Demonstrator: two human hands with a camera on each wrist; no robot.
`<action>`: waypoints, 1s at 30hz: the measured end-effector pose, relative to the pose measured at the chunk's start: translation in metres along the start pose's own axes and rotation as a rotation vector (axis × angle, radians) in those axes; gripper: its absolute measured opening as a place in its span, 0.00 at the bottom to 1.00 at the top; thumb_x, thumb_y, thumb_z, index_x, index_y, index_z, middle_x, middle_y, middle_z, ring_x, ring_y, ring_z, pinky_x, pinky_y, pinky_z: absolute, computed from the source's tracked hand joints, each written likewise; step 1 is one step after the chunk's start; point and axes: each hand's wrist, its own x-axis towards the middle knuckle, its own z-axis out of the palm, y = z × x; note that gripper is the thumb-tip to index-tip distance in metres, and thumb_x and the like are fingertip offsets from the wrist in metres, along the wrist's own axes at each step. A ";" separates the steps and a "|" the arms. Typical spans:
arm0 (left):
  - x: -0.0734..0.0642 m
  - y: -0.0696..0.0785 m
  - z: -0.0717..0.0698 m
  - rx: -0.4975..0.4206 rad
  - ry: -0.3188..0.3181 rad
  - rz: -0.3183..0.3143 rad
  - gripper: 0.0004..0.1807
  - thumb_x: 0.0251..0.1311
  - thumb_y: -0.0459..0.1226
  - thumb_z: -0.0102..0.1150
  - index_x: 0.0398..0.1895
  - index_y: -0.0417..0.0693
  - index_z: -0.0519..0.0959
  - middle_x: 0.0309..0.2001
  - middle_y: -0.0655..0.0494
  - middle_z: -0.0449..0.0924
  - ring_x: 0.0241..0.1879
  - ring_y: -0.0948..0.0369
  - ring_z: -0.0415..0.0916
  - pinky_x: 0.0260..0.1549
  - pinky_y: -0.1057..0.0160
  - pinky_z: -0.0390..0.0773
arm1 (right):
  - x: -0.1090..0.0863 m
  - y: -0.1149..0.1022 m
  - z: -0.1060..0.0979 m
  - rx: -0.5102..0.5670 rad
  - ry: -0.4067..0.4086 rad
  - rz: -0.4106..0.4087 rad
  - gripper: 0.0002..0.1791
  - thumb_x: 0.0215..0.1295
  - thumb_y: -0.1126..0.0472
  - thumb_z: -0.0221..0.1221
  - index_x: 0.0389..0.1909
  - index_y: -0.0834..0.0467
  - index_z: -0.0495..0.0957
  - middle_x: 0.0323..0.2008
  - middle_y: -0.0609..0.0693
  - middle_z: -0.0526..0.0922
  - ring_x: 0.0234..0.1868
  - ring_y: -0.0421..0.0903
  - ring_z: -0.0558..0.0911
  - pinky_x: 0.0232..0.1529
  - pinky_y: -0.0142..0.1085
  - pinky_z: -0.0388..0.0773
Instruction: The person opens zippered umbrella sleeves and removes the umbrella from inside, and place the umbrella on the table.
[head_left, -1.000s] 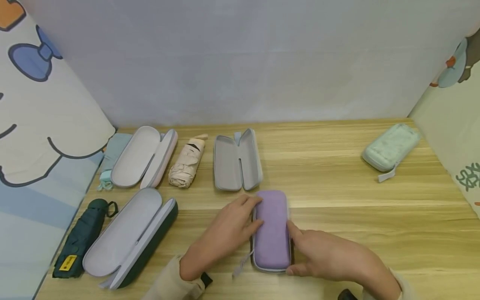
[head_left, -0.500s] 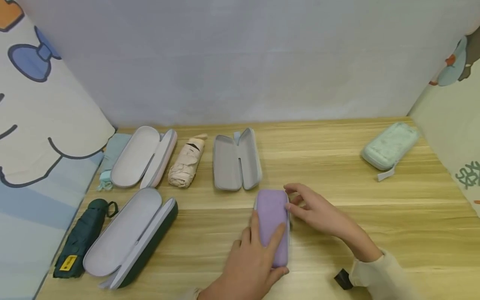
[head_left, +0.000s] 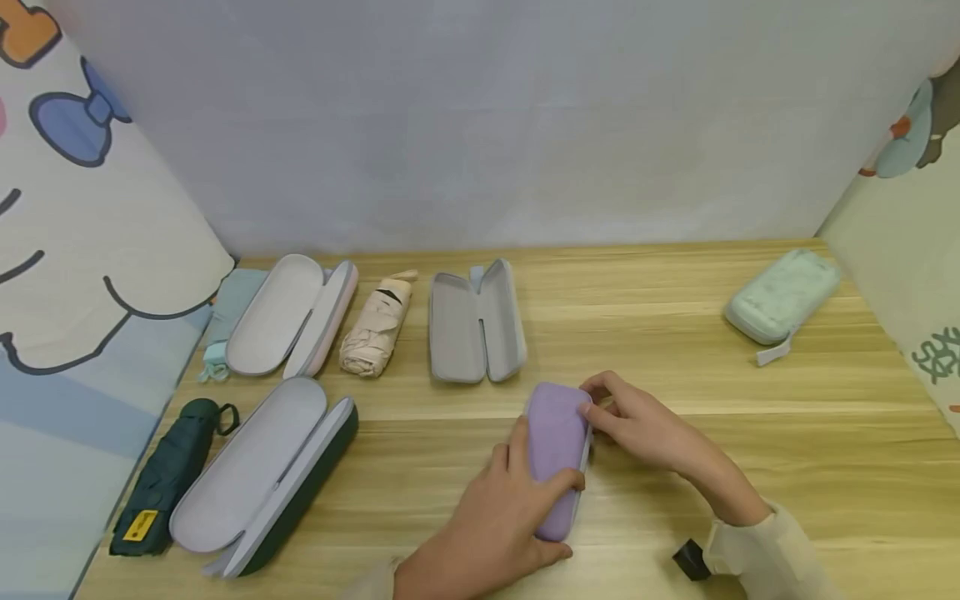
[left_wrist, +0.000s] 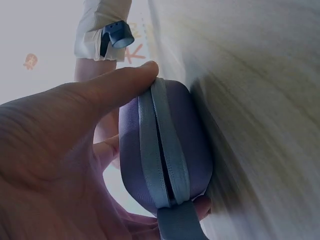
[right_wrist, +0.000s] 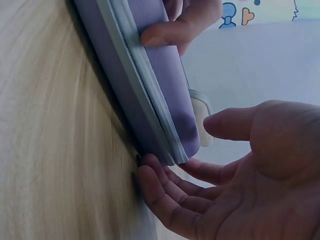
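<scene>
A purple zip case [head_left: 553,450] lies on the wooden table in front of me, slightly angled, its pale zip band running round the side. My left hand [head_left: 491,510] grips its near part, fingers on the left side and thumb over the top. In the left wrist view, a grey tab [left_wrist: 181,221] hangs at the zip's end. My right hand [head_left: 641,427] holds the far right corner between thumb and curled fingers. Its fingertips [right_wrist: 150,175] meet the case's end in the right wrist view, partly hiding the zip there.
Behind stands an open grey case [head_left: 457,329]. To the left lie a beige folded umbrella [head_left: 377,329], an open pink case [head_left: 273,317], a light blue umbrella [head_left: 238,300], an open green case [head_left: 258,467] and a dark green umbrella [head_left: 165,479]. A mint case [head_left: 786,293] lies far right.
The right hand has gone from the near right side to the far right corner. The left hand has come nearer, over the case's top. The case has shifted slightly right and tilted.
</scene>
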 end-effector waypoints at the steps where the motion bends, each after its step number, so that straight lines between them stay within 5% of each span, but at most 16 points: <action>1: 0.000 -0.001 -0.001 -0.013 -0.006 -0.002 0.38 0.49 0.60 0.79 0.64 0.75 0.73 0.76 0.25 0.53 0.58 0.39 0.75 0.39 0.50 0.86 | 0.000 0.000 0.000 0.011 -0.003 0.005 0.23 0.82 0.54 0.51 0.66 0.66 0.69 0.57 0.64 0.82 0.48 0.47 0.85 0.46 0.40 0.81; 6: 0.001 -0.005 -0.007 -0.126 -0.054 -0.037 0.35 0.51 0.58 0.78 0.62 0.77 0.72 0.78 0.27 0.51 0.62 0.38 0.74 0.39 0.49 0.85 | 0.000 0.001 -0.001 0.069 -0.015 0.029 0.24 0.83 0.53 0.49 0.68 0.66 0.68 0.61 0.66 0.79 0.46 0.46 0.84 0.45 0.39 0.83; 16: -0.012 -0.019 -0.023 -0.629 -0.118 -0.105 0.33 0.64 0.51 0.70 0.66 0.78 0.63 0.84 0.45 0.40 0.66 0.49 0.70 0.53 0.54 0.80 | 0.001 0.002 -0.001 0.146 -0.014 0.060 0.23 0.85 0.55 0.46 0.70 0.67 0.67 0.51 0.60 0.81 0.48 0.49 0.81 0.47 0.41 0.84; 19: -0.021 -0.024 -0.028 -0.738 -0.141 -0.117 0.33 0.67 0.51 0.66 0.68 0.78 0.59 0.80 0.51 0.51 0.66 0.55 0.69 0.59 0.54 0.76 | 0.003 0.003 0.001 0.125 -0.006 0.041 0.21 0.83 0.59 0.48 0.68 0.67 0.69 0.50 0.61 0.83 0.45 0.47 0.82 0.45 0.40 0.84; 23: -0.032 -0.029 -0.031 -0.950 -0.179 -0.101 0.33 0.71 0.45 0.62 0.70 0.69 0.54 0.75 0.49 0.60 0.72 0.55 0.66 0.67 0.55 0.71 | 0.004 0.005 0.003 0.072 0.022 0.003 0.18 0.80 0.63 0.51 0.65 0.67 0.72 0.50 0.61 0.85 0.40 0.44 0.82 0.40 0.37 0.84; 26: -0.038 -0.031 -0.030 -1.132 -0.198 -0.097 0.32 0.73 0.37 0.57 0.70 0.62 0.50 0.80 0.42 0.50 0.79 0.48 0.58 0.70 0.57 0.69 | 0.005 0.006 0.004 0.044 0.041 -0.018 0.17 0.79 0.65 0.51 0.63 0.66 0.73 0.51 0.62 0.84 0.38 0.43 0.81 0.38 0.36 0.82; 30: -0.045 -0.035 -0.027 -1.238 -0.171 -0.135 0.31 0.75 0.33 0.49 0.71 0.58 0.46 0.82 0.35 0.40 0.78 0.38 0.56 0.67 0.52 0.74 | 0.006 0.006 0.004 0.025 0.041 -0.033 0.17 0.77 0.67 0.52 0.63 0.66 0.74 0.49 0.61 0.84 0.35 0.44 0.81 0.35 0.33 0.80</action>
